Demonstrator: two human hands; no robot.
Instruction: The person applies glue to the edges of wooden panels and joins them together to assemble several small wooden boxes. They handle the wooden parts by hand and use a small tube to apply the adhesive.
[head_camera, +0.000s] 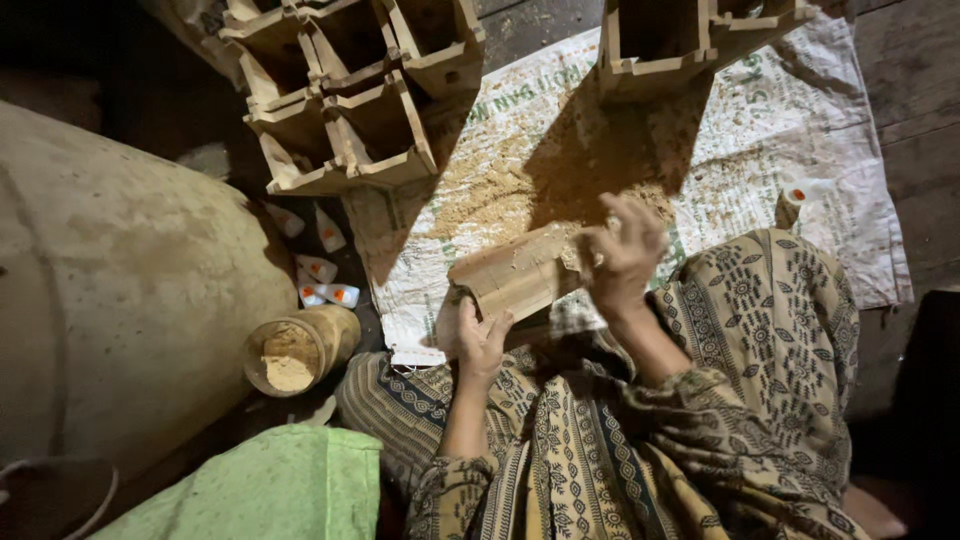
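Here the wooden block (518, 272) is held above the person's lap, over the near edge of the printed woven sack (800, 130) spread on the floor. Its long axis runs from lower left to upper right, slightly tilted upward at the right end.

The left hand (480, 340) supports the block's lower-left end from below; its grip is clamped on that end, fingers curled upward around the underside. The right hand (622, 255) covers the upper-right end; its grip is closed over that end, fingers spread across the top face. Each hand thus takes one end, with the block's middle exposed between them.

Sawdust (500, 195) lies on the sack just beyond the block. A stack of open wooden boxes (350, 90) stands beyond the block to its left, a second one (690, 40) beyond it to its right. A jar of powder (298, 350) lies left of the block, beside a large pale drum (110, 280).
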